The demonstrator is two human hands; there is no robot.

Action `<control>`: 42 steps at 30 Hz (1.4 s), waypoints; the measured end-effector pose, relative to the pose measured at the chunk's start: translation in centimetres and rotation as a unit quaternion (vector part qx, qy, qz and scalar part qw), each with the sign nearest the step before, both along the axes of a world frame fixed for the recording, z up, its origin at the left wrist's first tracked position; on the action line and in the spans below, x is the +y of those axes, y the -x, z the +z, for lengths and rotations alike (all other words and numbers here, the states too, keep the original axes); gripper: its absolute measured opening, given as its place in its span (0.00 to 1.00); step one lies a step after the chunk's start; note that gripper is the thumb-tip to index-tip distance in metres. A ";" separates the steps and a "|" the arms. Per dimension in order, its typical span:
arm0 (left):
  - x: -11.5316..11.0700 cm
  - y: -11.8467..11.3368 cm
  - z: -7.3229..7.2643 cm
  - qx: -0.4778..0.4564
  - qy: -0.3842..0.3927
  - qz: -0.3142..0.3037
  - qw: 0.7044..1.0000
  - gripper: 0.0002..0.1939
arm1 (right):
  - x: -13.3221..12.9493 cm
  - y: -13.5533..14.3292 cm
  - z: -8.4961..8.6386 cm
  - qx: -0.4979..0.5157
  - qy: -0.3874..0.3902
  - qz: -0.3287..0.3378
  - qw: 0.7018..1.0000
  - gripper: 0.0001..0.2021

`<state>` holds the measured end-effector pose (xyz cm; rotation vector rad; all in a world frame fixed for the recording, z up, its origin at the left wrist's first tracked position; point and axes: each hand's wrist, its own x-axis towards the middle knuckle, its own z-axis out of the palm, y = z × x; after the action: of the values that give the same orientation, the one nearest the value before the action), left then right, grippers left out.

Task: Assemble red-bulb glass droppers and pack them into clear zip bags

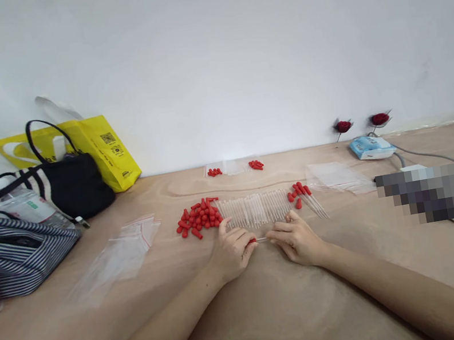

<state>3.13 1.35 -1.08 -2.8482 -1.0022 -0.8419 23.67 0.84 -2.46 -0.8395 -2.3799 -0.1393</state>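
Near the middle of the wooden table, my left hand (pixel 234 250) pinches a red rubber bulb (pixel 253 241). A thin clear tube (pixel 262 239) runs from the bulb to my right hand (pixel 297 238), whose fingers are closed on it. Just beyond both hands lies a row of clear tubes (pixel 255 210) side by side. A pile of red bulbs (pixel 200 216) sits left of the row. To its right, several tubes with red bulbs on their ends (pixel 313 200) lie slanted, beside a few loose red bulbs (pixel 298 203).
Clear plastic bags lie at left (pixel 123 251) and right (pixel 336 176). Small bags with red bulbs (pixel 230 167) lie by the wall. Yellow (pixel 110 149), black (pixel 77 186) and striped (pixel 19 257) bags stand left. A tissue pack (pixel 372 147), cables and a blurred object (pixel 427 194) are at right.
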 end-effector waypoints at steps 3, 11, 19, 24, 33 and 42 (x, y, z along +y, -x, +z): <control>0.1 0.0 -0.1 0.000 -0.001 -0.009 1.000 0.10 | 0.0 0.0 0.0 0.002 0.010 0.005 1.000 0.11; 0.0 -0.1 0.1 0.018 -0.013 -0.008 1.000 0.10 | 0.0 0.2 0.0 0.009 0.019 0.012 1.000 0.11; -0.1 -0.2 0.2 0.009 -0.013 -0.013 1.000 0.09 | 0.0 0.3 0.0 0.017 0.033 0.005 0.999 0.10; 0.1 0.2 0.2 -0.013 0.004 0.015 1.000 0.06 | -0.2 -0.1 0.3 0.038 0.008 -0.015 0.999 0.09; 0.0 0.1 0.2 -0.041 -0.035 0.005 0.999 0.08 | -0.2 0.0 0.0 0.040 -0.037 -0.029 0.998 0.10; -0.1 -0.1 0.4 -0.006 -0.044 -0.022 0.999 0.09 | -0.2 -0.1 0.1 0.026 -0.026 -0.003 0.999 0.11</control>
<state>3.23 1.25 -0.69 -2.8048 -0.8841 -0.8845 23.81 0.61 -2.32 -0.8169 -2.3146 -0.1784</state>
